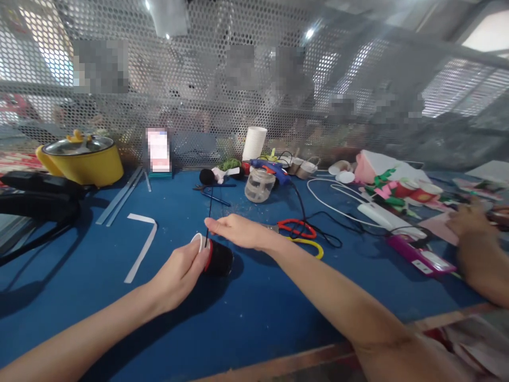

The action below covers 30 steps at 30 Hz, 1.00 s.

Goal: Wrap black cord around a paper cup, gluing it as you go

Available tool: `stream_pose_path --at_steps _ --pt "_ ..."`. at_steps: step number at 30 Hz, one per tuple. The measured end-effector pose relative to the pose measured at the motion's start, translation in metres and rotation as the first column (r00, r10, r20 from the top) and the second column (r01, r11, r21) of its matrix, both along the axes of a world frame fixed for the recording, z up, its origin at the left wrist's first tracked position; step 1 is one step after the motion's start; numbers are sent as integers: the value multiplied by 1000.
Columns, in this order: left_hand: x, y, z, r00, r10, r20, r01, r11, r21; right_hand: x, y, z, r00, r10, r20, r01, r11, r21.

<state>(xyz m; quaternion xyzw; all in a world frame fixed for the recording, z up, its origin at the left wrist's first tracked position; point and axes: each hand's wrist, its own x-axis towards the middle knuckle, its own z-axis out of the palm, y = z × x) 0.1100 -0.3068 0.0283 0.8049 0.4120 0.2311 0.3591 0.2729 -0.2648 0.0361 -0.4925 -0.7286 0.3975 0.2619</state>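
My left hand [181,273] is closed around a small cup [220,259] with a black side, a red band and a white rim, tilted on its side just above the table. A thin black strip [210,204] rises from the cup's rim, where my left fingers touch it. My right hand [234,231] pinches that strip between thumb and fingers, above the cup. Scissors [298,228] with a red and a yellow handle lie partly hidden behind my right forearm. To the left of the cup rests a bent white paper strip [145,244].
Behind my hands are pliers [214,196], a clear plastic jar [259,185] and a blue glue gun [272,168] with a black cord. A yellow pot [91,162] stands back left. Cables and a purple device [417,257] lie right, near another person's hand [475,228].
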Motion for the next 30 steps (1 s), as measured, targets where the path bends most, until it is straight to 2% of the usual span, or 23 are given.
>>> stream_pose_path --at_steps 2,4,7,11,15,17,22,30 --pt "0 -1 2 1000 -29 2 29 1000 6 -12 0 -8 990 -5 -142 -4 998 -59" --pt "0 0 2 1000 -23 20 24 999 -24 -15 0 -11 975 -32 -219 19 998 -60" --pt "-2 4 1 994 52 96 -35 984 -173 -9 -2 -8 950 -59 -307 50 998 -38" --pt "-5 12 -4 955 225 191 -134 907 -398 4 -5 1 923 -81 -377 100 995 31" --pt "-4 14 -10 922 295 250 -113 824 -555 8 -7 7 930 -75 -361 121 987 108" --pt "-3 12 -12 928 277 251 -94 823 -559 7 -7 8 939 -73 -335 126 982 140" --pt "1 3 -8 966 183 183 -77 877 -474 4 -8 7 964 -84 -251 136 971 197" --pt "2 -6 -4 973 63 224 33 915 -401 2 -9 7 987 -108 -119 130 973 193"
